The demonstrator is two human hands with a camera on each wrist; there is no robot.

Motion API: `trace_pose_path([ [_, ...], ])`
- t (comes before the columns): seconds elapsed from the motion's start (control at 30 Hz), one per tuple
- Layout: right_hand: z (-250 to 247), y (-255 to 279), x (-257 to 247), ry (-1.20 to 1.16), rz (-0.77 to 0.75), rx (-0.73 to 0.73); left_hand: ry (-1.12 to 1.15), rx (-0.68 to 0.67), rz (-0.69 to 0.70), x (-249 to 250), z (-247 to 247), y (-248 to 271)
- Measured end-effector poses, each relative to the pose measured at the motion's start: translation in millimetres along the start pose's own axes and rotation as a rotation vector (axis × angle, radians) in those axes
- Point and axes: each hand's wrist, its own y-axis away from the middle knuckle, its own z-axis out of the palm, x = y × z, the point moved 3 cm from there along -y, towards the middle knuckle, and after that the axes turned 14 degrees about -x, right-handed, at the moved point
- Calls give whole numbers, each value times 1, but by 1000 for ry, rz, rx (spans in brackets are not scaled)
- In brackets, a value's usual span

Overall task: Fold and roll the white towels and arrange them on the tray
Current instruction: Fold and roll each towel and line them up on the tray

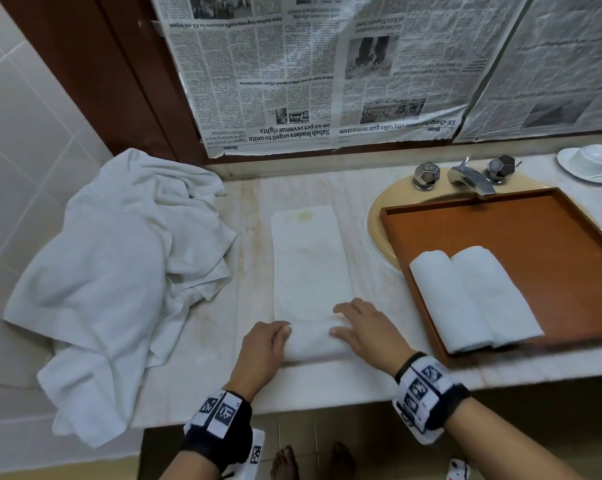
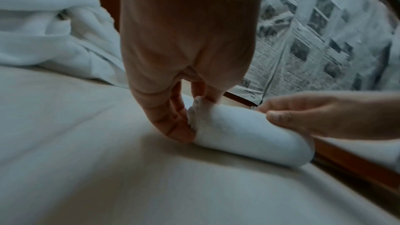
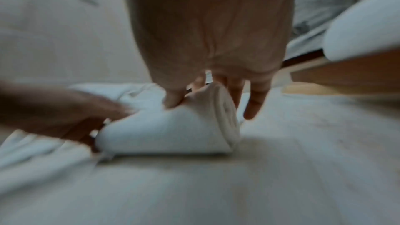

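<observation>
A white towel folded into a long strip lies on the marble counter, and its near end is wound into a roll. My left hand holds the roll's left end, thumb on the near side and fingers behind it. My right hand grips the right end, thumb on top. The roll rests on the counter, and its spiral end shows in the blurred right wrist view. Two rolled towels lie side by side in the brown wooden tray.
A heap of loose white towels covers the counter's left part. The tray sits over the sink basin, with the tap behind it. A white cup and saucer stand at the far right. Newspaper covers the wall behind.
</observation>
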Motion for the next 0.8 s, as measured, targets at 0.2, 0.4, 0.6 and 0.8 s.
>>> trace_pose_path([
  [0.2,27,8,1,148,-133,85,62,63,-51,-3,1,1],
  [0.4,9,-19,9,-173,-61,-100,-196,53,113,13,20,20],
  [0.6,13,-12,0,136,39,17,-127,-15,120,5,10,2],
  [0.8,26,-1,0,204,-79,76,81,-82,43,14,-14,-14],
])
